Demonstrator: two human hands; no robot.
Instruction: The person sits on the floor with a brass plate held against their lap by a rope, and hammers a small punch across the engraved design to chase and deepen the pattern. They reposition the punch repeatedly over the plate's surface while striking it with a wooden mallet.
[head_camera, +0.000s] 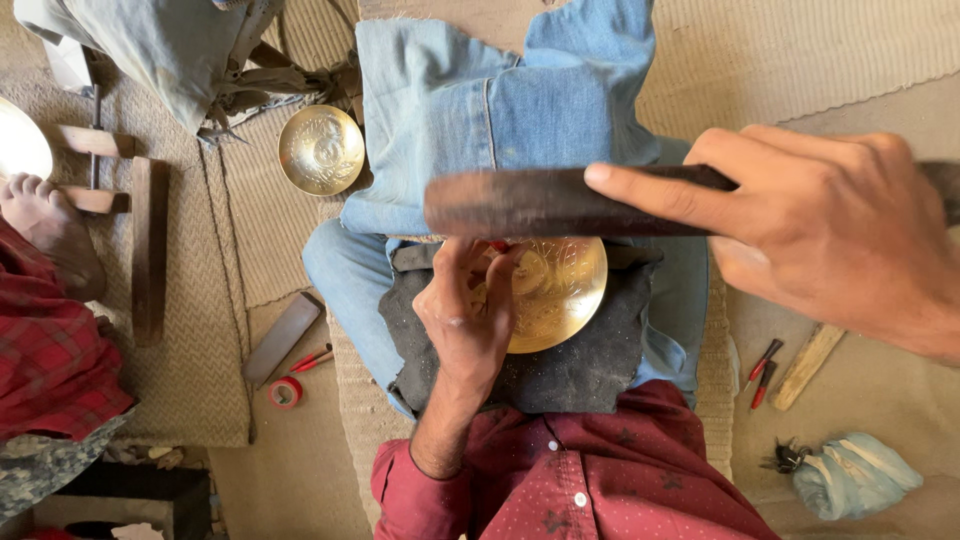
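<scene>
Woven floor mat (190, 330) beneath a seated person. Left hand (468, 310) closed around a small tool, pressing on a brass bowl (560, 295) resting on a dark lap cloth (570, 375). At 2 o'clock, right hand (830, 230) grips a dark wooden mallet (540, 203), blurred. Second brass bowl (321, 149) at 11 o'clock.
</scene>
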